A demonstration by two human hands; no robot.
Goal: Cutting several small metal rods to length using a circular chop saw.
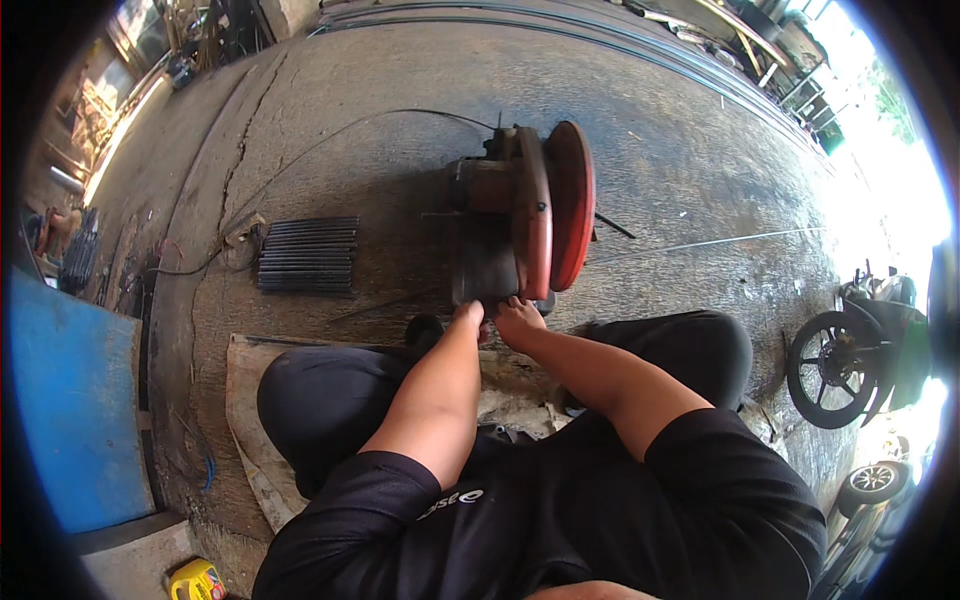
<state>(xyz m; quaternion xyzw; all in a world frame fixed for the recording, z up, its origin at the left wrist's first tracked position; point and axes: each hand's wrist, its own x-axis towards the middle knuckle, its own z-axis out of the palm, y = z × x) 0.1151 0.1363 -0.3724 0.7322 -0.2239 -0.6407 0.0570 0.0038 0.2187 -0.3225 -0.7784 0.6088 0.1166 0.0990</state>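
In front of me on the floor stands a cut-off saw (530,210) with a red guard and a dark motor body. Both my hands are close together at the near edge of its dark base (485,275). My left hand (472,320) is closed, its fingers curled under and mostly hidden. Just to its right, my right hand (518,322) has its fingers bent over the base's near edge, below the red guard. What either hand grips is too small and hidden to make out. Left of the saw lies a neat row of short dark metal rods (308,255).
A cable (330,135) curves from the saw to a plug (243,232) on the left. Long metal bars (560,22) lie across the far floor. A blue panel (75,400) stands at left, a motorcycle (850,350) at right. A yellow container (197,580) sits at lower left.
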